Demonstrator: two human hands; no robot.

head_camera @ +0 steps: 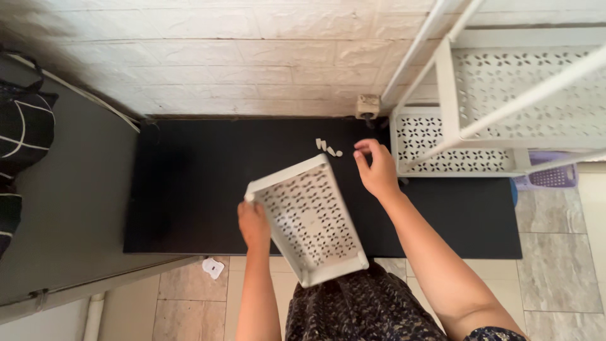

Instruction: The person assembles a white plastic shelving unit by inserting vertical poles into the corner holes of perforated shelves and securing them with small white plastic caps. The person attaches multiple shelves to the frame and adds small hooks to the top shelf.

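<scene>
Black mat (pixel 189 189) covers the floor up to the white brick wall (pixel 252 50); grey tiles (pixel 555 265) on the near side. White rack (pixel 492 120) stands at the right end of the mat: slim poles, two perforated tray shelves already on it, both look empty as far as visible. A purple basket (pixel 555 177) sits behind the rack on the tiles, contents can't tell. Third tray (pixel 309 218) is in hand, over the mat in front of the person, tilted on edge, empty, perforated base facing the camera. Left hand (pixel 254 224) grips its left long rim, fingers clamped on the tray. Right hand (pixel 377 169) is off the tray, fingers loosely curled and holding nothing, reaching toward a few small white caps (pixel 328 147) lying loose on the mat just beside its fingertips, near the wall socket (pixel 368 105). My read: keep the tray steady with the left so it doesn't swing into the rack, pinch one cap at a time, don't scatter the rest. White scrap (pixel 213 268) on the tiles by the mat edge.
</scene>
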